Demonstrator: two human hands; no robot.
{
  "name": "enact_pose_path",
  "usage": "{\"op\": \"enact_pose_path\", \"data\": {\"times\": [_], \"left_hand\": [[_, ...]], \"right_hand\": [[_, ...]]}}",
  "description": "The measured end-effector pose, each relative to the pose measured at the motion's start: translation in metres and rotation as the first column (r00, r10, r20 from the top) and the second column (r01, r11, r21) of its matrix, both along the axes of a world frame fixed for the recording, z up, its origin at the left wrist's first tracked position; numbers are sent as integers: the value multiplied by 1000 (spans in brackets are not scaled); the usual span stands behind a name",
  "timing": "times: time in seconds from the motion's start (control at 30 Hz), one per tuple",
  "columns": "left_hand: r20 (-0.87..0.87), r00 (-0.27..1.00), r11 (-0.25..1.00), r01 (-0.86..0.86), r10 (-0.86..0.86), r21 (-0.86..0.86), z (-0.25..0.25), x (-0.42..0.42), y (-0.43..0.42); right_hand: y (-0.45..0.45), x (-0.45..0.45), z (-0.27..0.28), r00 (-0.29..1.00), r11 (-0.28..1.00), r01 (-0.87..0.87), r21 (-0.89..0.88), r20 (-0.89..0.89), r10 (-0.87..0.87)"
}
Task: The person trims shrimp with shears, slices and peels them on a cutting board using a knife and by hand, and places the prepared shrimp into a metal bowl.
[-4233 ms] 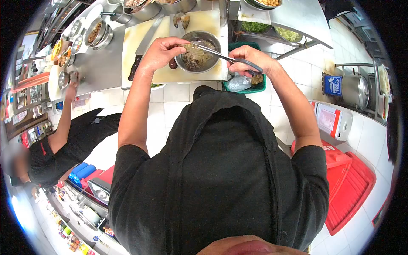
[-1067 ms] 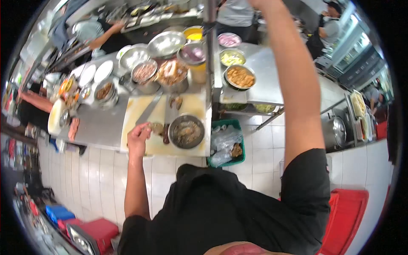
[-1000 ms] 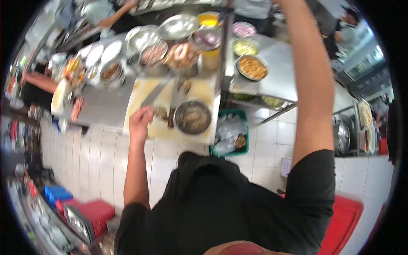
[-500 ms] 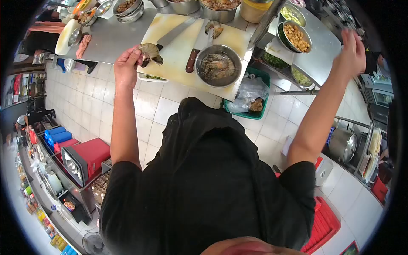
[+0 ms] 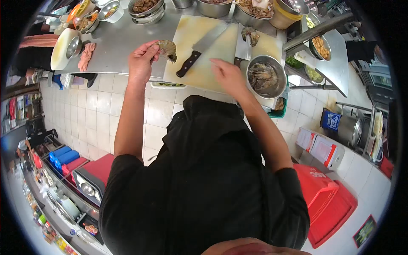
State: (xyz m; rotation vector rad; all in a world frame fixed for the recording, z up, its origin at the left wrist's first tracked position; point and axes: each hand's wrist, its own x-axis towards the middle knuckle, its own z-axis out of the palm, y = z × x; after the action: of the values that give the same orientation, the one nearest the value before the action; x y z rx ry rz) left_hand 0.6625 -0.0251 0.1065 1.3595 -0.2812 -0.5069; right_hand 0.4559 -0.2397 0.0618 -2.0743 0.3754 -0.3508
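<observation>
My left hand [image 5: 143,60] pinches a raw shrimp [image 5: 167,49] just past the left edge of the cutting board [image 5: 187,34]. Over the board's front part, my right hand [image 5: 230,78] reaches leftward with its fingers stretched out and nothing visible in them. Between the hands lies a knife [image 5: 211,36] with a black riveted handle. A cleaver [image 5: 243,47] rests farther right, its handle partly behind my right hand. Another shrimp [image 5: 250,35] lies by the cleaver's blade. Beside my right wrist, a steel bowl [image 5: 283,86] holds several shrimp.
Steel pots and bowls of food, including a bowl [image 5: 146,18], line the back of the counter [image 5: 114,53]. A metal post [image 5: 318,30] slants across at right, near a bowl of yellowish pieces [image 5: 321,47]. A bin [image 5: 279,113] stands below the board's right end.
My right hand has swung from far right in over the cutting board. My left hand still holds the shrimp. The view has shifted, so the counter appears farther right.
</observation>
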Motion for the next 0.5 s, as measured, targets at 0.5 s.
{"op": "enact_pose_path", "data": {"times": [0.5], "left_hand": [[-27, 999, 998, -20, 22, 60, -8, 4, 86]], "right_hand": [[36, 31, -64, 787, 895, 434, -104, -440, -433]]}}
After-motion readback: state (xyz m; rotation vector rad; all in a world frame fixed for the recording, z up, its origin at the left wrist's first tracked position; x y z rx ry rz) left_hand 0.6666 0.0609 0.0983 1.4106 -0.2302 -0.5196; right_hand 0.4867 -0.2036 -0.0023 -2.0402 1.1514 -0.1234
